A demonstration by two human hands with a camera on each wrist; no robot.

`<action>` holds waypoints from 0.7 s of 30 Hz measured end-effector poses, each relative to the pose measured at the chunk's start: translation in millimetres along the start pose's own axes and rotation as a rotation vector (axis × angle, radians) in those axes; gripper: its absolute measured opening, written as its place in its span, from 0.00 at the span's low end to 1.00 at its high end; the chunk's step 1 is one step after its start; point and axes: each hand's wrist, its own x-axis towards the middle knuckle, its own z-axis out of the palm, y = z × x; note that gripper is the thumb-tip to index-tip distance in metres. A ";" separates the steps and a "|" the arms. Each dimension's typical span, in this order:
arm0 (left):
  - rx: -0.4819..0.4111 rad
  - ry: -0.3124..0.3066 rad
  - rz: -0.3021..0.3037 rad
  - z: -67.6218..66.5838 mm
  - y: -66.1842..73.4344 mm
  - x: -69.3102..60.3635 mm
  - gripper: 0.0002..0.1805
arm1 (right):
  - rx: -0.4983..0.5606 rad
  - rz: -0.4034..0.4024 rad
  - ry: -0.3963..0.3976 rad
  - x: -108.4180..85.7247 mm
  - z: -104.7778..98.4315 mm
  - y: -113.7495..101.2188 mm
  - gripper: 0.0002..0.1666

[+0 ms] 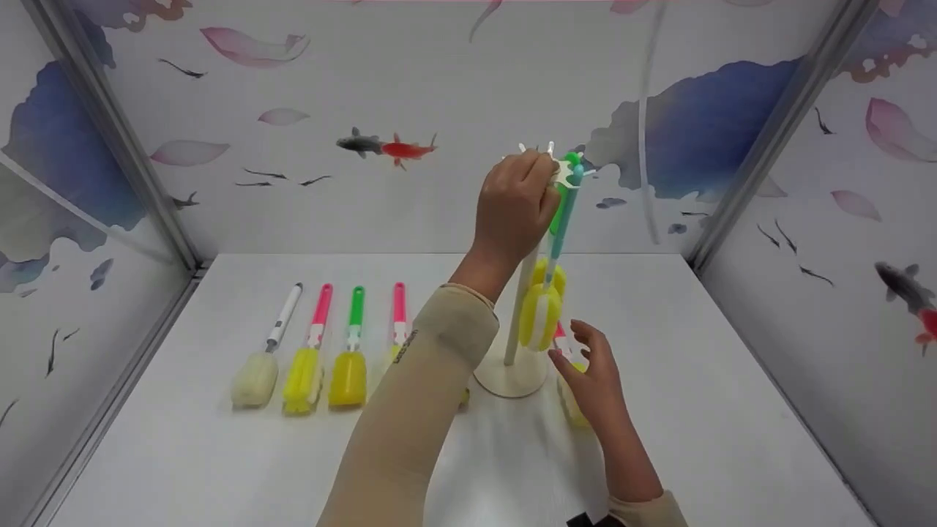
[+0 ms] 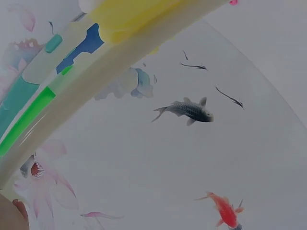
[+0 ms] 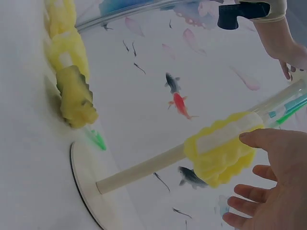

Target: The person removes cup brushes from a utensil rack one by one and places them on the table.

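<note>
A cream stand (image 1: 514, 338) with a round base (image 1: 511, 386) and prongs at its top stands upright on the table. My left hand (image 1: 517, 201) grips the stand near its top, fingers curled. From the prongs hang a sponge brush with a teal handle (image 1: 563, 227) and another with a green handle (image 1: 572, 158); their yellow heads overlap, the front one (image 3: 225, 149) having a white band. Low on the right, my right hand (image 1: 599, 384) holds nothing, its fingers spread beside that front head. Whether the thumb touches the head, I cannot tell.
Along the table lie more sponge brushes: one with a white handle (image 1: 285, 316), a pink one (image 1: 320, 307), a green one (image 1: 356, 311) and another pink one (image 1: 399, 306). My left sleeve (image 1: 413, 410) covers part of the row. Behind my right hand lies another brush (image 1: 572, 395).
</note>
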 end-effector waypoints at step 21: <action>0.010 0.111 0.017 14.5 -2.9 -1.4 0.10 | 0.333 0.090 0.082 20.7 38.2 -4.9 0.34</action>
